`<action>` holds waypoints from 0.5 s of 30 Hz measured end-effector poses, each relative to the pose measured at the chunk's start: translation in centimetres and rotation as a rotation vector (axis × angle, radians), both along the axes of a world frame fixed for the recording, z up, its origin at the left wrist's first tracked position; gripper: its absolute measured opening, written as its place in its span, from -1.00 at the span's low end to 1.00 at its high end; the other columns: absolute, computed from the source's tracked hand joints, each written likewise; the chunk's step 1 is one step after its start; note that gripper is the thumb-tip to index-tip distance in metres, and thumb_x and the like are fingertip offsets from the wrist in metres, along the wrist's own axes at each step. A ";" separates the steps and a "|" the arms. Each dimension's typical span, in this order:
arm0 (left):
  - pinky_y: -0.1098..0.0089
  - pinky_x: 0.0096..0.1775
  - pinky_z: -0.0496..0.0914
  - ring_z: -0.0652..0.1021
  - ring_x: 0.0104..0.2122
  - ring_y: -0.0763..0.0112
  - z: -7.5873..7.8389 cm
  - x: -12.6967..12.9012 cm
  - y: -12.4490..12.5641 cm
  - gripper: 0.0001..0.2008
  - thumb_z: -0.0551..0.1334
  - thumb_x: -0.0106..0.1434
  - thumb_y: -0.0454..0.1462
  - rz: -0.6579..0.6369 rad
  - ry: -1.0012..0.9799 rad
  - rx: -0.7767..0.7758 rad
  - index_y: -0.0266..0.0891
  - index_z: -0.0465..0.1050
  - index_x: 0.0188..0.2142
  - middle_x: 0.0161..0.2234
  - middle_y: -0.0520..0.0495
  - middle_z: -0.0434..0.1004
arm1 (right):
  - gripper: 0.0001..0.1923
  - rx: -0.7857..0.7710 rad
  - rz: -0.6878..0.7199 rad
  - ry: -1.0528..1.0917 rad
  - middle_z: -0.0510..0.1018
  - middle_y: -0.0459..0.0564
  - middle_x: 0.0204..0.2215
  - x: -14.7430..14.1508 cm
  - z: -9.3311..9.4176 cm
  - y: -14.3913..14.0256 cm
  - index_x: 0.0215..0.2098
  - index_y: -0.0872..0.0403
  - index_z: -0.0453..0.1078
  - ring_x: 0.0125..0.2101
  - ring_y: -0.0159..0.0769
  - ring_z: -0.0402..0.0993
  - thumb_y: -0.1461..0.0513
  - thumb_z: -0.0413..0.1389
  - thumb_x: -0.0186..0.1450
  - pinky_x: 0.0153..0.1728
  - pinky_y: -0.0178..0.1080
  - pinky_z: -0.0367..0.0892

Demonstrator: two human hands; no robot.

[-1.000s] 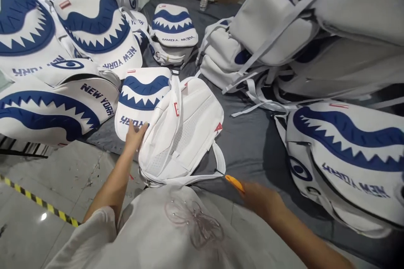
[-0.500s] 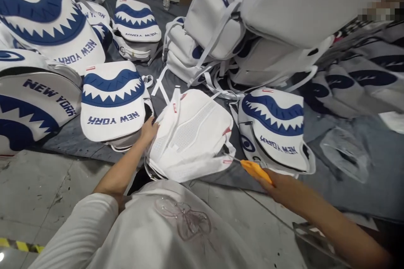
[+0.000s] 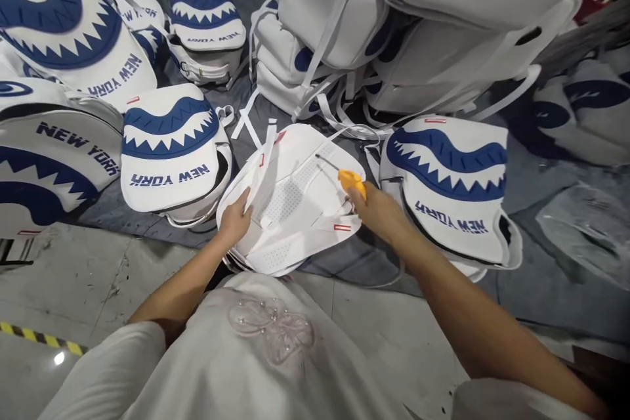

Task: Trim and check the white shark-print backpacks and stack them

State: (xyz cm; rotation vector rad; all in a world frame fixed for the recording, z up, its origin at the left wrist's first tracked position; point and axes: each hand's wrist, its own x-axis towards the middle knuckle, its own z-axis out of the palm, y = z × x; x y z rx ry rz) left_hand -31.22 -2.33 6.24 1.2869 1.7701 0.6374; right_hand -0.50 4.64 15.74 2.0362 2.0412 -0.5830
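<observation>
A white backpack [image 3: 305, 200] lies in front of me with its back panel and shoulder straps facing up. My left hand [image 3: 236, 218] is at its left side, with fingers closed on the left shoulder strap [image 3: 263, 167]. In my right hand [image 3: 371, 209] is an orange-handled tool [image 3: 351, 182] with a thin dark rod. The rod points left over the upper part of the back panel; whether its tip touches the fabric I cannot tell. Below that hand lies the other strap [image 3: 315, 246], which has a red rectangular mark.
Shark-mouth backpacks stand close by on the left [image 3: 170, 151] and right [image 3: 447, 190]. More white bags [image 3: 329, 20] are piled behind. A clear plastic bag [image 3: 585, 230] lies on the grey cloth at right. A thin cord [image 3: 388, 283] loops below my right forearm.
My right hand has brought the orange-handled tool up and left, from the backpack's lower right corner to over its back panel. My left hand has shifted slightly inward onto the strap. The view has shifted.
</observation>
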 end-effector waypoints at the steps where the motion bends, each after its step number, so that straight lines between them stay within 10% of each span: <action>1: 0.00 0.17 0.37 0.57 0.08 -0.03 0.2 -0.8 -0.3 -0.35 0.22 0.35 -0.10 0.002 -0.243 -0.062 -0.22 0.18 0.36 0.14 -0.33 0.51 | -0.48 -0.011 0.033 -0.063 0.61 0.26 -0.22 -0.3 -0.1 0.8 0.13 0.21 0.31 -0.19 0.01 0.57 0.01 -0.21 0.49 -0.27 -0.18 0.32; 5: 0.22 -0.06 0.54 0.67 -0.12 0.11 -0.7 -2.9 0.0 -0.31 0.20 0.31 0.12 0.173 -0.901 -0.338 -0.36 0.35 0.20 0.04 -0.44 0.57 | -0.44 -0.123 0.196 -0.119 0.60 0.29 -0.18 -1.3 -0.2 2.3 0.13 0.21 0.31 -0.16 0.03 0.56 -0.03 -0.22 0.50 -0.27 -0.18 0.31; 15: 0.28 -0.28 0.57 0.66 -0.40 0.18 -3.3 -2.7 3.6 -0.30 -0.13 0.46 0.06 0.391 -0.883 -0.697 -0.56 0.41 0.10 -0.29 -0.40 0.67 | -0.50 -0.262 0.266 0.107 0.63 0.11 -0.23 -4.9 1.6 2.0 0.00 0.11 0.44 -0.25 -0.12 0.54 -0.05 -0.12 0.45 -0.29 -0.25 0.32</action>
